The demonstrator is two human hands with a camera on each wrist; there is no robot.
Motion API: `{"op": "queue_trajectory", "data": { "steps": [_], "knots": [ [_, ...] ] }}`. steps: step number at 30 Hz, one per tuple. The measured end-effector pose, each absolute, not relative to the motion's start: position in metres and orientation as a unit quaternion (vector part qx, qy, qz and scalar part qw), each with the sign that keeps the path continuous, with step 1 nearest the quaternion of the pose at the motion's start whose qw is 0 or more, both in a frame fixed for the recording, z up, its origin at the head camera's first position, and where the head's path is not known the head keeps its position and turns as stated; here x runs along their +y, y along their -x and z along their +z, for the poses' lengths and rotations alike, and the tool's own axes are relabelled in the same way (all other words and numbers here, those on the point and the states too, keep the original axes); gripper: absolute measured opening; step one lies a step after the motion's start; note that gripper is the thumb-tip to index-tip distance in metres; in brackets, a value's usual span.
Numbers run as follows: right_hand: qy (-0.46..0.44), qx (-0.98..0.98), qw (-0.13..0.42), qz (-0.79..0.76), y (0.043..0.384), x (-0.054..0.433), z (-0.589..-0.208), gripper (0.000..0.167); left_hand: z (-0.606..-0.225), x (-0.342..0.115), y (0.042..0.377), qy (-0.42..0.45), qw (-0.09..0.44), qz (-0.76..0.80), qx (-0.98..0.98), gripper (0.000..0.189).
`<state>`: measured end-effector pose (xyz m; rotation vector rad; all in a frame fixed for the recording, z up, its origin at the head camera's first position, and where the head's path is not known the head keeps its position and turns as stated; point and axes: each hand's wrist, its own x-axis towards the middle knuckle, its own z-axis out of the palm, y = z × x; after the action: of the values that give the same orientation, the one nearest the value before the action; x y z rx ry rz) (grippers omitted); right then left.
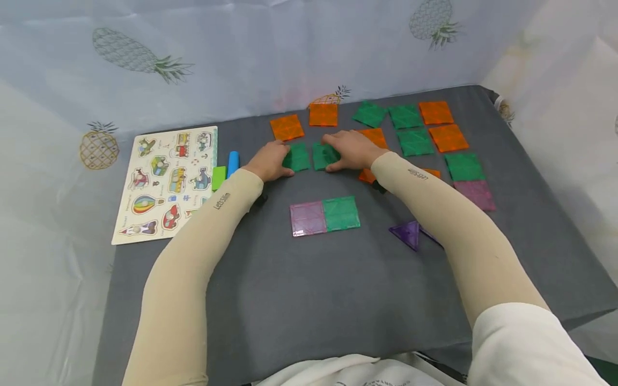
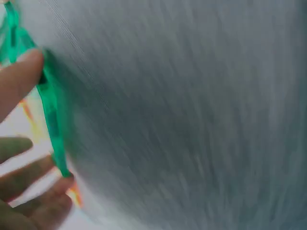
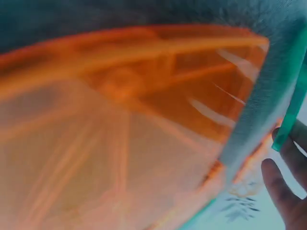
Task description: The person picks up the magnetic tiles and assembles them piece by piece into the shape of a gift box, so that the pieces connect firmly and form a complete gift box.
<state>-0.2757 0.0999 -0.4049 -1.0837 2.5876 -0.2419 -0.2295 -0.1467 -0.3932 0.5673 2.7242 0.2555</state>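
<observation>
My left hand (image 1: 269, 162) grips a green square magnetic tile (image 1: 298, 157) at its left side. In the left wrist view the thumb lies on one end of that green tile's edge (image 2: 53, 127) and the fingertips on the other. Facing it across a narrow gap, a second green square tile (image 1: 322, 155) is held by my right hand (image 1: 354, 148), thumb on the near side and fingers on the far side. The right wrist view shows fingers (image 3: 284, 191) at this tile's end (image 3: 292, 108). Nearer me lie a pink tile (image 1: 308, 219) and a green tile (image 1: 341, 213), edge to edge.
Orange tiles (image 1: 287, 127) lie behind the hands, with more orange and green tiles (image 1: 416, 142) at the right. Purple triangles (image 1: 406, 234) lie partly under the right forearm. At the left are a picture puzzle board (image 1: 164, 185), a blue cylinder (image 1: 233, 162) and a light-green block (image 1: 219, 177).
</observation>
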Motion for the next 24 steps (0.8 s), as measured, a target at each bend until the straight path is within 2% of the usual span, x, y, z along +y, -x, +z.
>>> {"op": "queue_trajectory", "data": {
  "steps": [6, 14, 21, 24],
  "knots": [
    [0.406, 0.900, 0.132, -0.087, 0.239, 0.109, -0.396, 0.076, -0.393, -0.145, 0.198, -0.215, 0.174, 0.125, 0.953, 0.079],
    [0.436, 0.883, 0.149, -0.089, 0.202, 0.120, -0.406, 0.068, -0.395, -0.127, 0.159, -0.252, 0.182, 0.147, 0.939, 0.082],
    [0.437, 0.883, 0.156, -0.075, 0.176, 0.129, -0.411, 0.076, -0.405, -0.115, 0.131, -0.256, 0.156, 0.143, 0.943, 0.087],
    [0.440, 0.880, 0.155, -0.088, 0.172, 0.132, -0.413, 0.075, -0.404, -0.112, 0.126, -0.263, 0.150, 0.136, 0.943, 0.086]
  ]
}}
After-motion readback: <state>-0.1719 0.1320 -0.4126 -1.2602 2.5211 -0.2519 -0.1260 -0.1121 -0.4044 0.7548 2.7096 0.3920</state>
